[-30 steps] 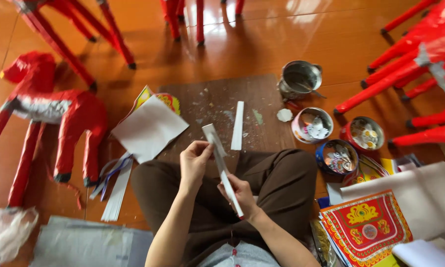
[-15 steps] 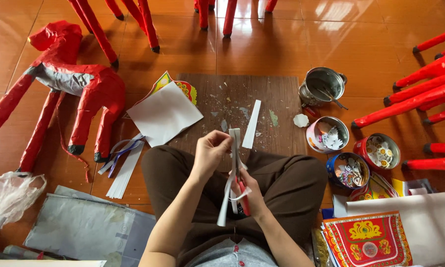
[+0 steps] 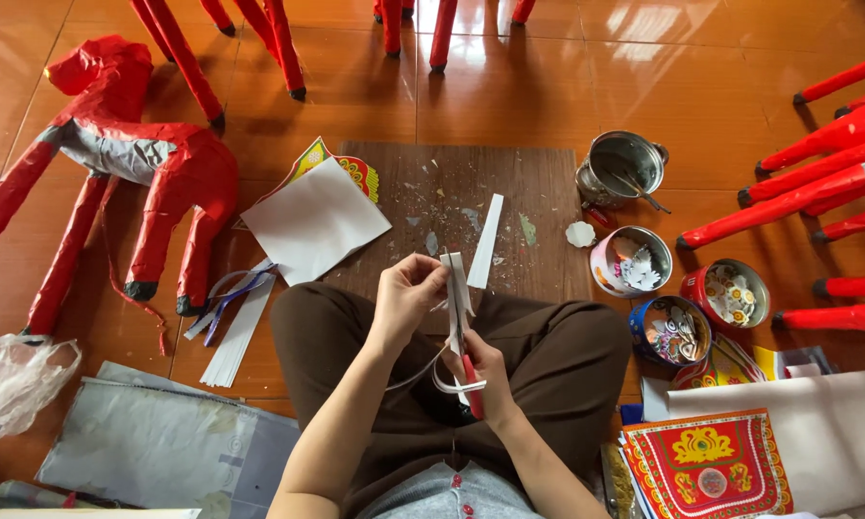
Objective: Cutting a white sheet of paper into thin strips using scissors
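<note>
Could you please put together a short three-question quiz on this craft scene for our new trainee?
1. True or false: the right hand holds red-handled scissors.
2. What does the left hand pinch?
A. a white paper strip
B. a spoon
C. a plastic bag
3. Which animal figure stands on the floor at the left?

Key:
1. True.
2. A.
3. A red paper horse.

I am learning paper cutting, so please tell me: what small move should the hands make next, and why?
Probably close the scissors again and feed the white paper strip forward. The right hand has the blades along it, the left hand pinches its top, and thin cut strands already curl below.
</note>
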